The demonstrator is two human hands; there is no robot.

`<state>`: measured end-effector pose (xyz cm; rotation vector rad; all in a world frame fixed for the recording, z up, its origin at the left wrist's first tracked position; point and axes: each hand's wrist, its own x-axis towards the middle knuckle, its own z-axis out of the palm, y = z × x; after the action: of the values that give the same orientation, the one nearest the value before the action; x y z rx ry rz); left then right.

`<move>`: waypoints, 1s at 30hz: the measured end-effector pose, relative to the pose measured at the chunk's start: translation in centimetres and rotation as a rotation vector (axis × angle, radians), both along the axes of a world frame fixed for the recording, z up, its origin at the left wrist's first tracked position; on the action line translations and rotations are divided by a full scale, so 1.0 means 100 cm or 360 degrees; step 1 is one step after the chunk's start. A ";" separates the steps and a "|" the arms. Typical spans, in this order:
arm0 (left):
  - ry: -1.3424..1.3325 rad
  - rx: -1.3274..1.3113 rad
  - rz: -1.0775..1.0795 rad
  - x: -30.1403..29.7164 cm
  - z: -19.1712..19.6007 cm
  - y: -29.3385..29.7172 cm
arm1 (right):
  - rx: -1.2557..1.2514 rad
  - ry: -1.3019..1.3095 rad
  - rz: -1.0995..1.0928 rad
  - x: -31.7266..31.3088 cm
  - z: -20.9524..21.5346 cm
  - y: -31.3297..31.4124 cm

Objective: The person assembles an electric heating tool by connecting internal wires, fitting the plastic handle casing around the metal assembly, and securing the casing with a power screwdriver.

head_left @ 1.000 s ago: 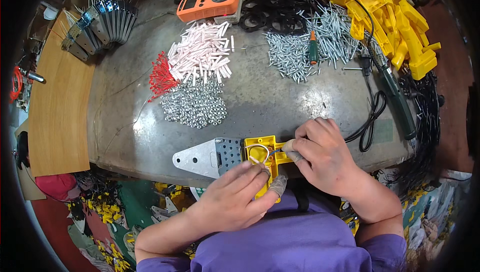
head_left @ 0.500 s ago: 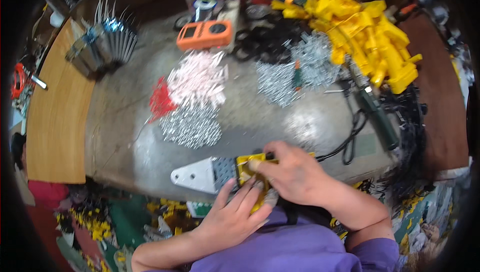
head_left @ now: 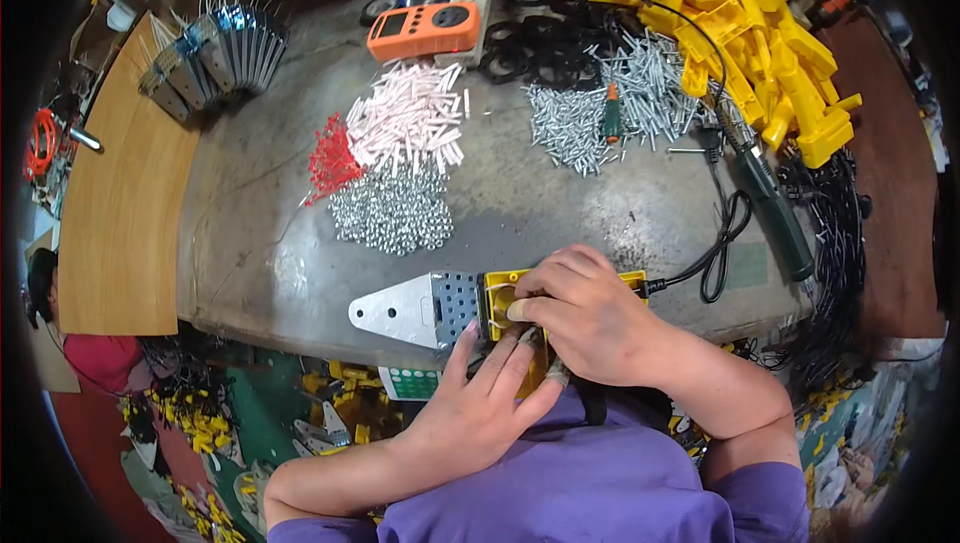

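Note:
A yellow plastic housing [head_left: 497, 293] with a perforated silver metal plate [head_left: 400, 310] sticking out to its left lies at the near edge of the grey bench [head_left: 560, 203]. My right hand [head_left: 585, 315] lies over the top of the housing, fingers curled onto it and its wires. My left hand [head_left: 480, 408] reaches up from below, fingers spread against the underside of the housing near the plate. A black cable [head_left: 715, 268] runs from the housing's right end.
On the bench are piles of white tubes [head_left: 410, 123], red pieces [head_left: 330, 158], small silver nuts [head_left: 392, 211], screws [head_left: 610, 103] with a green screwdriver [head_left: 610, 113], an orange meter [head_left: 422, 31], yellow housings [head_left: 760, 33], a soldering iron [head_left: 770, 205], black rings [head_left: 535, 43] and metal plates [head_left: 215, 53].
My right hand has slid left over the yellow housing and now covers more of it. The view has shifted slightly; my left hand stays under the housing.

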<state>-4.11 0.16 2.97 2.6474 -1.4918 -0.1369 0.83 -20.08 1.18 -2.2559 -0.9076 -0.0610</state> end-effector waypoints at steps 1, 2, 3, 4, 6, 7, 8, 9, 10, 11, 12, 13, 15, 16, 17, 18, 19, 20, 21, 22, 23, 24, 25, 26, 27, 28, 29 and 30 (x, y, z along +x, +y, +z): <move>-0.0005 -0.0009 -0.0003 0.000 0.000 -0.001 | 0.0005 -0.0067 0.0002 0.000 -0.001 0.000; -0.0015 -0.0015 -0.0010 0.001 0.000 0.000 | 0.0014 -0.0056 0.0011 0.000 0.000 0.001; -0.0007 -0.0008 -0.0002 0.000 0.000 0.000 | -0.0038 -0.0058 0.0040 0.000 0.004 0.003; -0.0011 -0.0050 0.0031 0.000 0.000 -0.001 | -0.0091 -0.0063 0.0068 0.000 0.007 0.003; -0.0009 -0.0099 0.0045 -0.001 -0.001 -0.001 | -0.0098 -0.0063 0.0084 0.001 0.006 0.004; -0.0023 -0.0097 0.0040 -0.001 -0.001 0.000 | -0.0107 -0.0073 0.0104 0.000 0.007 0.004; -0.0042 -0.0102 0.0033 -0.001 -0.002 -0.001 | -0.0116 -0.0077 0.0093 -0.001 0.008 0.004; -0.0048 -0.0114 0.0019 -0.001 -0.001 -0.001 | -0.0115 -0.0081 0.0091 -0.002 0.008 0.005; -0.0048 -0.0061 0.0022 -0.002 0.000 0.000 | -0.0117 -0.0088 0.0087 -0.005 0.008 0.007; -0.0065 -0.0025 0.0015 -0.002 0.002 -0.001 | -0.0149 -0.0110 0.0061 -0.006 0.006 0.009; -0.0092 -0.0065 -0.0014 -0.001 0.002 -0.003 | -0.0056 -0.0064 0.0077 -0.006 -0.002 0.009; -0.0095 -0.0047 -0.0004 -0.001 0.002 -0.004 | 0.0037 -0.0019 0.0090 -0.004 -0.004 0.004; -0.0115 -0.0012 0.0034 -0.003 0.002 -0.003 | 0.0008 -0.0096 -0.0002 0.010 0.012 -0.014; -0.0129 -0.0020 0.0045 -0.003 0.003 -0.002 | 0.0017 -0.0153 -0.0069 0.022 0.022 -0.026; -0.0105 -0.0009 0.0035 -0.001 0.000 0.001 | -0.0241 -0.0874 -0.0399 0.038 0.027 -0.055; -0.0092 0.0019 0.0042 -0.004 0.003 0.003 | 0.0087 -0.0324 -0.1030 0.058 0.037 -0.075; -0.0093 0.0017 0.0046 -0.004 0.004 0.004 | -0.0049 -0.0521 -0.1339 0.082 0.046 -0.102; -0.0091 -0.0012 0.0000 0.001 0.002 -0.001 | -0.0411 -0.0785 -0.1511 0.094 0.043 -0.145; -0.0095 -0.0006 0.0010 0.000 0.005 -0.002 | -0.0522 -0.0690 -0.1535 0.109 0.036 -0.179; -0.0085 -0.0001 0.0017 0.002 0.005 -0.004 | -0.0644 -0.0586 -0.1557 0.119 0.029 -0.202; -0.0066 -0.0022 0.0012 0.003 0.003 -0.004 | -0.0619 -0.0272 -0.1566 0.125 0.024 -0.206; -0.0054 -0.0041 0.0019 0.003 0.003 -0.003 | -0.0591 0.0036 -0.1556 0.129 0.022 -0.205; -0.0039 -0.0053 0.0022 0.004 0.006 -0.002 | -0.0744 0.0013 -0.1599 0.131 0.017 -0.208; -0.0018 -0.0042 0.0047 0.001 0.007 -0.002 | -0.0834 -0.0122 -0.1644 0.130 0.017 -0.218; -0.0034 -0.0061 0.0032 0.002 0.006 -0.002 | -0.0834 -0.0221 -0.1682 0.130 0.020 -0.227; -0.0052 -0.0083 0.0011 0.003 0.005 -0.002 | -0.0833 -0.0322 -0.1725 0.130 0.023 -0.235; -0.0039 -0.0071 -0.0014 0.006 0.006 -0.003 | -0.0834 -0.0308 -0.1716 0.127 0.026 -0.237; -0.0030 -0.0063 0.0001 0.005 0.007 -0.002 | -0.0727 -0.0230 -0.1880 0.123 0.029 -0.236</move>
<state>-3.57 -0.01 3.63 2.6254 -1.4832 -0.0813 13.09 -43.67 4.11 -2.9243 0.5158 -0.5897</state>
